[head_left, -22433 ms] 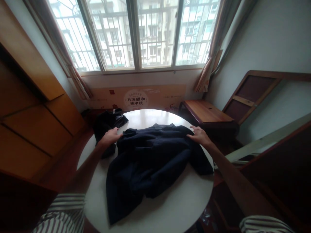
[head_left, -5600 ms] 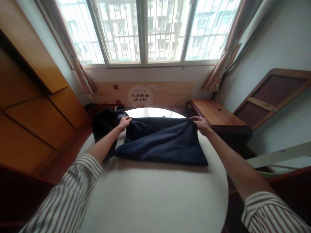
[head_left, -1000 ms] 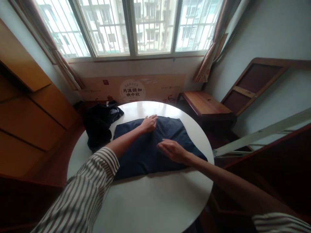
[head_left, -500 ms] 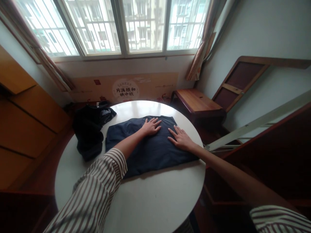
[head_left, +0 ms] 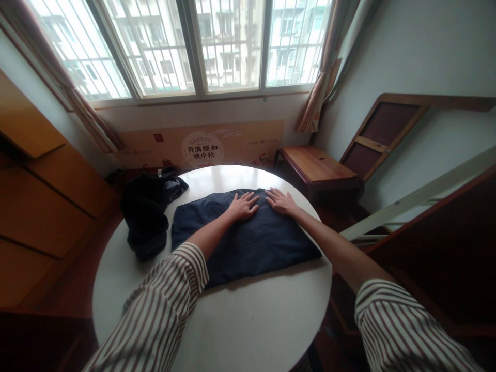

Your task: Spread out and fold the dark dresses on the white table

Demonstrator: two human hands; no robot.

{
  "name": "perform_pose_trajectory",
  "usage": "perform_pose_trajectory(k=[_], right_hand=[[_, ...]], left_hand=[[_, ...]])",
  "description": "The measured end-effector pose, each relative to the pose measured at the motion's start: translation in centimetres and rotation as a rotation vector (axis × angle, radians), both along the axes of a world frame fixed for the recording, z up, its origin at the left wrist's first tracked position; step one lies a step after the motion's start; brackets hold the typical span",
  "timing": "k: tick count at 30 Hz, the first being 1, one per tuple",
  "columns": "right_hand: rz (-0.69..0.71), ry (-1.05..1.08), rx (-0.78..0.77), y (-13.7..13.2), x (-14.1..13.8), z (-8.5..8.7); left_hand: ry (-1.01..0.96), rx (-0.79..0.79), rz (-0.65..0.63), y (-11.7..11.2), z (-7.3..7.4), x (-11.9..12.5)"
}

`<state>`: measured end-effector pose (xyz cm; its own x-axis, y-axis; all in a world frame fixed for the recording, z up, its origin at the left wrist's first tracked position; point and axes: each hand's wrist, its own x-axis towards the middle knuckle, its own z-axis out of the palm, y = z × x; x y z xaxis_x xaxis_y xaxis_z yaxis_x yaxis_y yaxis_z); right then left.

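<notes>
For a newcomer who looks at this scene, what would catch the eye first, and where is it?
Probably the bright window across the top comes first. Next is the dark blue cloth on the white table, with the left hand and right hand flat near its far edge. A black cloth lies heaped at the table's left side.

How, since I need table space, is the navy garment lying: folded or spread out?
Folded: the navy garment lies as a flat, four-sided shape, no sleeve or collar showing.
</notes>
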<state>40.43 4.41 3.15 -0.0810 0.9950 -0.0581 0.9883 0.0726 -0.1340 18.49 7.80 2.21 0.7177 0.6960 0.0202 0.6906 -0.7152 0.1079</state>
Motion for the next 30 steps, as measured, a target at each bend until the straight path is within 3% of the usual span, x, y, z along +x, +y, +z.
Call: perform_pose_trajectory(k=[3, 6, 8, 12, 15, 19, 21, 24, 28, 30], right_hand=[[-0.058, -0.024, 0.043, -0.2, 0.0, 0.5], [0.063, -0.036, 0.206, -1.9, -2.1, 1.0], [0.195, -0.002, 0.267, -4.2, -3.9, 0.8], [0.379, 0.043, 0.206, -10.8, -6.1, -0.7], [0.445, 0.048, 0.175, -15.2, -5.8, -1.2], [0.545, 0.075, 0.170, -18.5, -4.1, -0.4], [0.620, 0.099, 0.175, -19.4, -2.5, 0.2], [0.697, 0.119, 0.263, -20.4, 0.7, 0.6], [0.626, 0.090, 0.426, -21.5, 4.2, 0.1], [0.580, 0.099, 0.446, -21.8, 4.8, -0.3]], left_hand=[[-0.005, -0.009, 0.000, 0.0, 0.0, 0.0], [-0.007, -0.048, -0.006, 0.2, 0.2, 0.1], [0.001, -0.115, 0.003, 0.7, 0.3, 0.2], [0.028, -0.214, 0.030, 1.5, 0.6, 0.4], [0.034, -0.228, 0.035, 1.8, 1.0, 0.6], [0.014, -0.217, 0.039, 0.6, 2.6, 0.7], [-0.050, -0.135, 0.021, -1.4, 3.7, -0.1], [-0.169, -0.006, -0.098, -7.1, 5.1, -3.6], [-0.117, -0.018, -0.254, -16.9, 5.6, -12.0], [-0.046, 0.005, -0.245, -20.7, 5.1, -16.4]])
